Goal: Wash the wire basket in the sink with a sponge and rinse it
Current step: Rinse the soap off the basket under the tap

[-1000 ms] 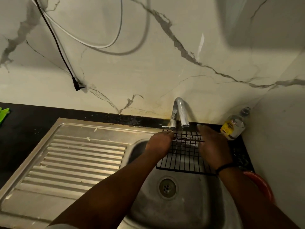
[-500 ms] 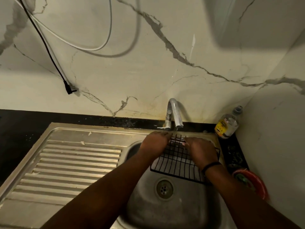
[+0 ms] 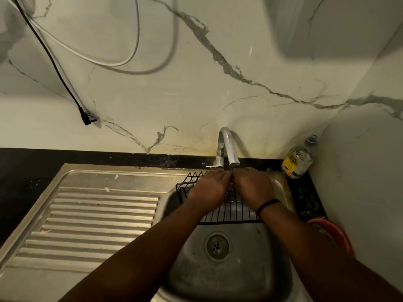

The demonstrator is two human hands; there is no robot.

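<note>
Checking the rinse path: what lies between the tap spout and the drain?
In the head view, both hands, left and right, and the basket.

Marble-veined wall [image 3: 196,88] behind, draped with a white cable [image 3: 113,62] and a black cord ending in a plug [image 3: 87,119]. Ribbed steel drainboard [image 3: 98,214] set in a black counter [image 3: 21,171]. Clear, yellow-labelled bottle [image 3: 299,159] in the corner; red-rimmed object [image 3: 335,234] at right.

Single head-worn view, steeply down and forward over the sink [image 3: 122,214], close
</note>
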